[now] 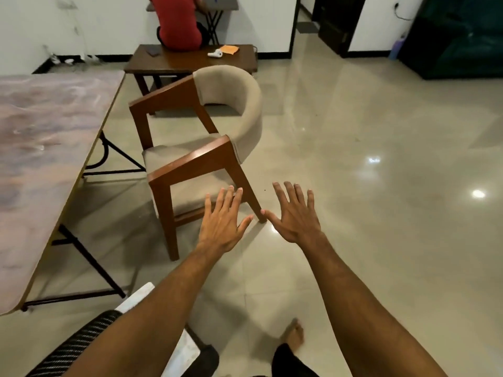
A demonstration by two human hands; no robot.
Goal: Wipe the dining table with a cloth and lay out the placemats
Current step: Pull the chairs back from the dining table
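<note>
The dining table (pixel 40 148) with a pinkish marbled top runs along the left side, on black metal legs. My left hand (pixel 224 221) and my right hand (pixel 295 216) are stretched out side by side over the floor, palms down, fingers spread, holding nothing. Both hover right of the table, near the front leg of a wooden armchair (pixel 196 148). No cloth or placemat shows on the table. An orange flat item (pixel 230 49) lies on a far bench; I cannot tell what it is.
The beige-cushioned armchair stands beside the table. A dark wooden bench (pixel 190 59) at the back holds a white earbud case (pixel 215 53) and a phone, with a person in a red shirt (pixel 178 23) sitting there. A striped seat (pixel 81 346) is at bottom left. Glossy tiled floor (pixel 381 186) spreads to the right.
</note>
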